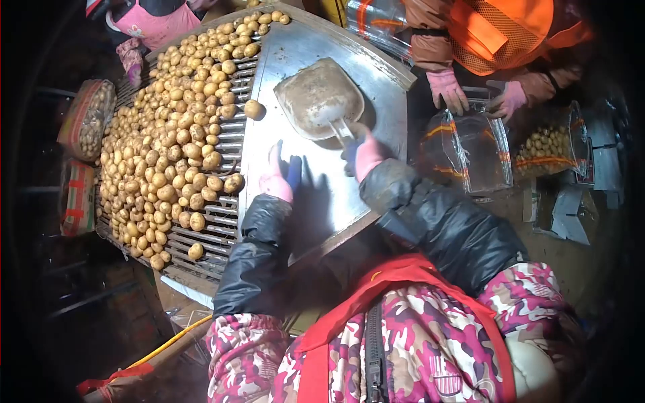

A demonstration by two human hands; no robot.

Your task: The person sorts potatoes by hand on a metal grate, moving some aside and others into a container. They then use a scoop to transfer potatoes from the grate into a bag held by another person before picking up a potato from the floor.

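Our right hand (366, 156) in its pink glove is clenched around the handle of the one scoop (320, 98), whose dusty blade lies flat on the metal tray (376, 74) ahead of us. Our left hand (277, 176), also gloved, rests loose and released on the tray, holding nothing, near the roller bars. The potatoes (164, 127) on the rollers are far too many for us to count; one single potato (253, 109) sits apart at the tray's edge, just beside the scoop. We count two filled sacks (87, 119) at the left and two clear bags (467, 151) at the right, the farther one holding potatoes. A co-worker in orange opposite us shows two pink gloves (447, 89) at the nearer bag. We can read no writing or brand anywhere
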